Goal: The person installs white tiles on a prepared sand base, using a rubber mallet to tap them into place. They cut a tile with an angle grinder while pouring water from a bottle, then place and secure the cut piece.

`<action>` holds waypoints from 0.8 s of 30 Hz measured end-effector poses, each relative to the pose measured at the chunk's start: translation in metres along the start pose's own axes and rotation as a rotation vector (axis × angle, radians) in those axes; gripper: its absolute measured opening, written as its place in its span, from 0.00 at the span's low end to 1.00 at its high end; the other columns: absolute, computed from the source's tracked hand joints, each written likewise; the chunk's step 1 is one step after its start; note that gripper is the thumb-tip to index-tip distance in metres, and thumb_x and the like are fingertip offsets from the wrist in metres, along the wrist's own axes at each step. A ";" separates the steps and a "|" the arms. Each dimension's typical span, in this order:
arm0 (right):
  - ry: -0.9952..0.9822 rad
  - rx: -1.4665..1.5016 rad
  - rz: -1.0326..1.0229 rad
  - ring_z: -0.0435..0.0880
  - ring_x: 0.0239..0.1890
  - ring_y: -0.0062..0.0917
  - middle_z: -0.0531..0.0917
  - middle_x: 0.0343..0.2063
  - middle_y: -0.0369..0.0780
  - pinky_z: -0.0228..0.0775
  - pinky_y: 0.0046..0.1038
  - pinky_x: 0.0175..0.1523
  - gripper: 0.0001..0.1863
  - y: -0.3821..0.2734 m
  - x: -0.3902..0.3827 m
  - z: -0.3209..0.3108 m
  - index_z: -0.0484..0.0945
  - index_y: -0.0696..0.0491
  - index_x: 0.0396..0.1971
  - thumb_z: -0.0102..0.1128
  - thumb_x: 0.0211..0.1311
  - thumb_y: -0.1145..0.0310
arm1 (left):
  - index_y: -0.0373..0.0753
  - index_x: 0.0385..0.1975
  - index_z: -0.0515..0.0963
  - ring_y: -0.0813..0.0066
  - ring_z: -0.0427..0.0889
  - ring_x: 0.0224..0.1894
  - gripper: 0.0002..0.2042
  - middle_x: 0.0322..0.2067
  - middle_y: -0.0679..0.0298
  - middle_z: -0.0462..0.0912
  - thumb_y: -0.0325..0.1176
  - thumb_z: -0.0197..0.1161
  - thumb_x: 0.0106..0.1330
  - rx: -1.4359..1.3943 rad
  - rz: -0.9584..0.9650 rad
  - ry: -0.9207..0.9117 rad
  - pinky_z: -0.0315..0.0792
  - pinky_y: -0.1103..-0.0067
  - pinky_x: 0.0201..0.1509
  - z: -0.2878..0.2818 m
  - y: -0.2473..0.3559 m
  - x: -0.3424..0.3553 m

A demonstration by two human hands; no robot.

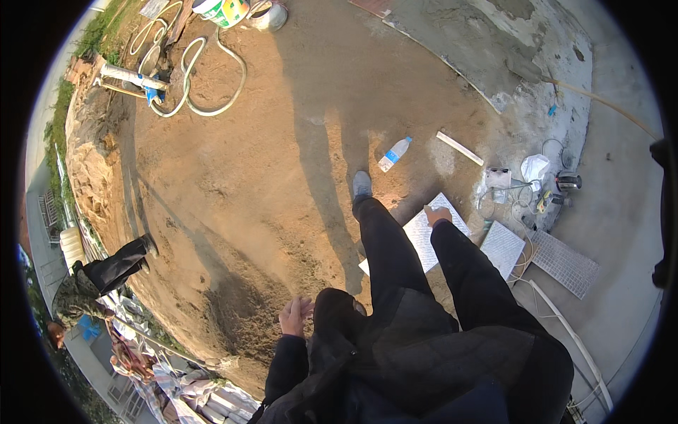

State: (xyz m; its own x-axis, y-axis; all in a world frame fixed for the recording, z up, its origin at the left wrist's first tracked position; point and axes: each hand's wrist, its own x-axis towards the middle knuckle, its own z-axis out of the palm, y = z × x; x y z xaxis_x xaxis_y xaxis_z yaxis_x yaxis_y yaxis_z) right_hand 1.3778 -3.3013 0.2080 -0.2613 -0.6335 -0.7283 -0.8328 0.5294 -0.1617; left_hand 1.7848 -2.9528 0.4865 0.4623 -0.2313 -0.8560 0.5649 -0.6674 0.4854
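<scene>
My left hand hangs beside my dark trouser leg, its fingers loosely bent and apart, holding nothing I can see. My right hand is over a white textured panel on the dirt, fingers curled; what they grip is too small to make out. My grey shoe stands just left of that panel. A clear bottle with a blue label and a pale strip lie above. To the right are another white panel and a grey gridded panel.
A person works at left by a dirt bank. Looped hoses and buckets lie at upper left. At right are a cement slab, kettle, white bag, cords and a long white strip.
</scene>
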 end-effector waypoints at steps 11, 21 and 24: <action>-0.044 -0.090 0.048 0.84 0.59 0.52 0.86 0.52 0.58 0.73 0.47 0.64 0.44 -0.167 0.242 0.118 0.87 0.62 0.49 0.63 0.58 0.30 | 0.27 0.65 0.74 0.65 0.88 0.53 0.23 0.52 0.52 0.87 0.41 0.54 0.84 0.022 -0.211 -0.345 0.78 0.74 0.59 0.257 0.078 0.216; 0.263 0.167 0.081 0.88 0.52 0.48 0.88 0.46 0.55 0.79 0.45 0.57 0.44 -0.231 0.266 0.187 0.79 0.64 0.52 0.81 0.45 0.42 | 0.26 0.67 0.71 0.65 0.85 0.57 0.21 0.55 0.50 0.85 0.35 0.53 0.84 0.055 -0.283 -0.489 0.76 0.72 0.64 0.258 0.098 0.266; 0.270 0.205 -0.292 0.88 0.47 0.47 0.88 0.43 0.49 0.79 0.45 0.52 0.35 -0.285 0.166 0.144 0.77 0.57 0.52 0.81 0.49 0.52 | 0.25 0.67 0.70 0.58 0.85 0.58 0.25 0.56 0.47 0.84 0.34 0.62 0.78 0.324 0.048 -0.422 0.75 0.69 0.64 0.263 0.113 0.267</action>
State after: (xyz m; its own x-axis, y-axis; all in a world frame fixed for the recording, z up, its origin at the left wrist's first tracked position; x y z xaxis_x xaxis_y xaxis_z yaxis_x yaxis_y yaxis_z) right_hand 1.6418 -3.4758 0.0375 -0.1707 -0.8833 -0.4367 -0.7840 0.3902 -0.4829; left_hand 1.7925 -3.2763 0.2658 0.1294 -0.4871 -0.8637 0.2786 -0.8180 0.5032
